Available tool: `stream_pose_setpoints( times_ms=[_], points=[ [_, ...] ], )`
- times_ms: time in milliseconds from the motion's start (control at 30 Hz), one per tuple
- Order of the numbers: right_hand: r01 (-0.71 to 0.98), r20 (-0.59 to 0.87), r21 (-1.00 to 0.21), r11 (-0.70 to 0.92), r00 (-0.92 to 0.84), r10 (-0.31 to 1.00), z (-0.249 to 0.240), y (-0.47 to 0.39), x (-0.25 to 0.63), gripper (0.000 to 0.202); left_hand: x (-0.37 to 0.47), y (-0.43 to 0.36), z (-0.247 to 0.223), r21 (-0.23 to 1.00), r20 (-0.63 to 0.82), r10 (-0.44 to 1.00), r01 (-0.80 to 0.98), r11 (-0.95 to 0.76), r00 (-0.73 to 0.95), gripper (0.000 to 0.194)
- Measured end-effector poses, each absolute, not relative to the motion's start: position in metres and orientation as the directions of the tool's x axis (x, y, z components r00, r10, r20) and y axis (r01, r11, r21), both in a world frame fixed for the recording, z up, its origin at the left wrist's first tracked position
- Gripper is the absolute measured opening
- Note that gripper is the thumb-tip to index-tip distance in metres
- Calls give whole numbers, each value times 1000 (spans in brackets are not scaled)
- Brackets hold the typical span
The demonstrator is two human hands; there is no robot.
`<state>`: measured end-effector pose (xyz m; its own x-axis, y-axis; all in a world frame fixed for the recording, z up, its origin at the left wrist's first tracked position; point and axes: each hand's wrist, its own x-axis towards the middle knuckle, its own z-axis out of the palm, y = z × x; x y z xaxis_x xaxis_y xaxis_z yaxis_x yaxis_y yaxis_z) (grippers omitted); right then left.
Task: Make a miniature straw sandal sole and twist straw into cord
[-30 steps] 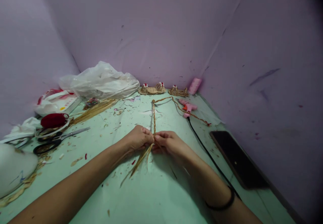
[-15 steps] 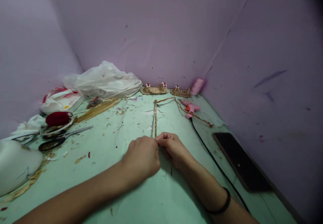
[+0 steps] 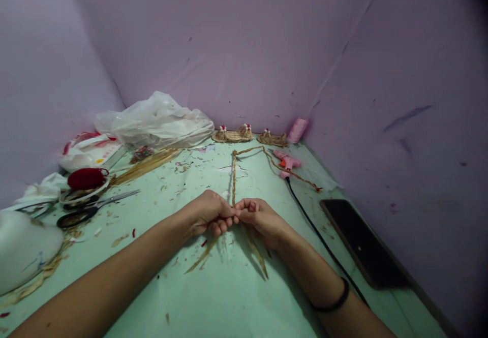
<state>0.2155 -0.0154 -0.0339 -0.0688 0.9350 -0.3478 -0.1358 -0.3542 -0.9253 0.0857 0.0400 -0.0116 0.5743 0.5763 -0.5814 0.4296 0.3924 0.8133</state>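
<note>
A thin brown braided cord (image 3: 234,178) runs from my fingers toward the back of the table, then bends right across a pink glue gun (image 3: 287,162). My left hand (image 3: 213,213) pinches the near end of the braid. Touching it at the fingertips, my right hand (image 3: 261,218) is closed on the braid from the other side. Loose flat fibre strands (image 3: 256,251) hang out below my hands, spread left and right. The exact crossing of strands is hidden by my fingers.
On the left lie scissors (image 3: 99,207), red yarn (image 3: 87,178), a white container (image 3: 28,251) and dry strips (image 3: 147,165). A plastic bag (image 3: 156,122), small woven slippers (image 3: 233,135) and a pink spool (image 3: 297,130) line the back. A phone (image 3: 364,244) lies right.
My left hand has turned and moved slightly up and left, showing its curled fingers. Loose strands now show below my hands. My right hand has hardly moved.
</note>
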Motion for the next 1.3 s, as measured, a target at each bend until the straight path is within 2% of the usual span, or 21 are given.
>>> stream_pose_setpoints(
  times_ms=[67,167,233,300,400,500,700,833,933,967,1033,1100,1167,1300],
  points=[
    [-20,-279,-960,-280,-62,958,-40,-13,216,6,87,40,-17,802,-583,621,492,339,523,12],
    [304,-117,-947,-105,-20,993,-45,-14,217,4,89,40,-19,754,-575,688,614,234,443,9],
    [550,-15,-835,-19,12,1000,-41,-18,217,9,91,40,-20,748,-540,730,637,186,420,8],
    [736,17,-675,-42,73,997,-32,-24,216,12,92,38,-22,766,-493,765,624,155,415,8],
    [834,-36,-527,-163,170,985,-16,-32,213,15,93,34,-26,791,-469,773,592,153,426,12],
    [825,-84,-542,-160,136,987,-8,-38,207,16,91,30,-26,814,-487,749,544,204,449,16],
    [790,-30,-609,-74,70,997,-13,-42,199,18,87,32,-23,880,-449,716,406,248,536,11],
    [724,-94,-680,-116,71,993,-14,-35,213,23,88,36,-22,890,-441,703,369,267,557,9],
    [585,-76,-787,-195,222,972,-17,-26,224,25,88,37,-22,895,-439,689,345,282,577,11],
    [503,-112,-835,-226,246,963,-19,-23,224,23,88,37,-23,900,-431,686,340,274,586,11],
    [291,-276,-902,-318,177,945,-24,-20,221,17,87,38,-27,911,-406,676,331,247,615,12],
    [134,-395,-906,-401,70,916,-28,-19,215,10,85,39,-30,922,-379,668,326,210,640,12],
    [97,-402,-908,-407,67,913,-33,-18,210,5,83,40,-32,928,-355,659,332,166,663,10],
    [140,-360,-916,-377,130,924,-37,-16,209,10,77,42,-21,901,-338,622,433,-3,707,9]
  ],
)
